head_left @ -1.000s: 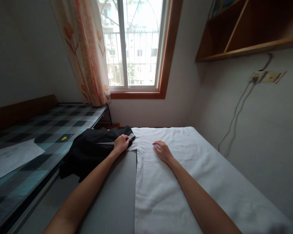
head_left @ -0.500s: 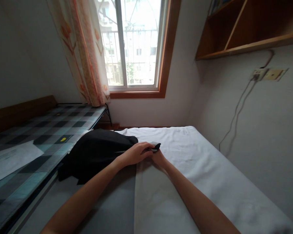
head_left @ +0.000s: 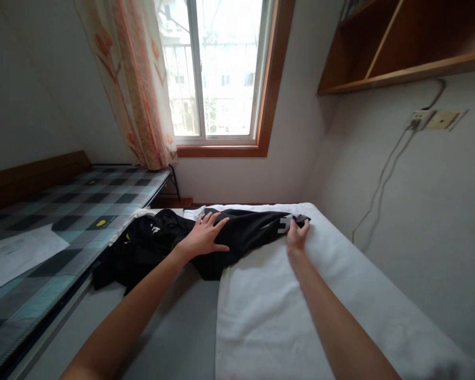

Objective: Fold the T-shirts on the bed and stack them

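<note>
A black garment with white and yellow print lies stretched across the white-covered bed; its exact kind I cannot tell. One long narrow part, like a sleeve or leg, runs to the right and ends in a grey-patterned tip. My right hand grips that tip between thumb and fingers. Over the middle of the cloth, my left hand is spread with its fingers apart. The garment's left part is bunched up beside my left forearm.
A white sheet covers the bed's right side. At left stands a checked mattress with a paper on it. A curtain hangs by the window. A shelf and a cord are on the right wall.
My right hand has moved right, drawing the garment's narrow part out along the bed. My left hand has parted from it, shifted left and opened its fingers.
</note>
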The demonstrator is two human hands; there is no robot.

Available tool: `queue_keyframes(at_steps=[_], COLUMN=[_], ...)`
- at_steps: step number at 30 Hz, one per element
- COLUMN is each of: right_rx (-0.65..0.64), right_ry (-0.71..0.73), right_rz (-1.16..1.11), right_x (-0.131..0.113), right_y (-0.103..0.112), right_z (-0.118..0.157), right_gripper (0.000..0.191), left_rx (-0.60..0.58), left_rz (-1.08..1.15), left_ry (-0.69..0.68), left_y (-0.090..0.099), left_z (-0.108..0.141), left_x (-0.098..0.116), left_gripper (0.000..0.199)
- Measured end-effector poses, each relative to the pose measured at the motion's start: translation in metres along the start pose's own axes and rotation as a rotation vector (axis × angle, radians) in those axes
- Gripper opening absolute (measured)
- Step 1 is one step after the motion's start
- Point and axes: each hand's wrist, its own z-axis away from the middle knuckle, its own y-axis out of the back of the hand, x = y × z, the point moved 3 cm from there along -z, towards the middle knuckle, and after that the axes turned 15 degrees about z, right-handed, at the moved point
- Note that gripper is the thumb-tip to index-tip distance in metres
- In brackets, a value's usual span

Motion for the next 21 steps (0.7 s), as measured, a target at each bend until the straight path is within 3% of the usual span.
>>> queue_keyframes(at_steps=[4, 6, 9, 11, 13, 21], right_rx=[0.094, -0.004, -0.293, -0.457, -0.536, -0.554], right_ry=[0.361, 0.592, 0.806, 0.840, 0.837, 0.804], right_rz=[0.501, 0.618, 0.680, 0.708, 0.728, 0.720], right_x=[-0.019, -0.033, -0.038, -0.033, -0.027, -0.025], right_y=[0.001, -0.006, -0.019, -0.027, -0.031, -0.029], right_z=[0.031, 0.047, 0.063, 0.068, 0.070, 0.069], right_gripper=[0.056, 0.044, 0.038, 0.036, 0.035, 0.033], left_rx=[0.112, 0.137, 0.042, -0.021, -0.014, 0.107], left_rz=[-0.011, -0.052, -0.106, -0.127, -0.150, -0.191], left_ry=[0.139, 0.255, 0.409, 0.478, 0.525, 0.674], left_y=[0.007, 0.008, 0.002, -0.003, -0.005, -0.002], left_z=[-0.006, -0.006, -0.002, 0.001, 0.004, 0.009], left_x=[-0.028, -0.049, -0.079, -0.094, -0.104, -0.127], left_gripper=[0.050, 0.043, 0.039, 0.041, 0.044, 0.049])
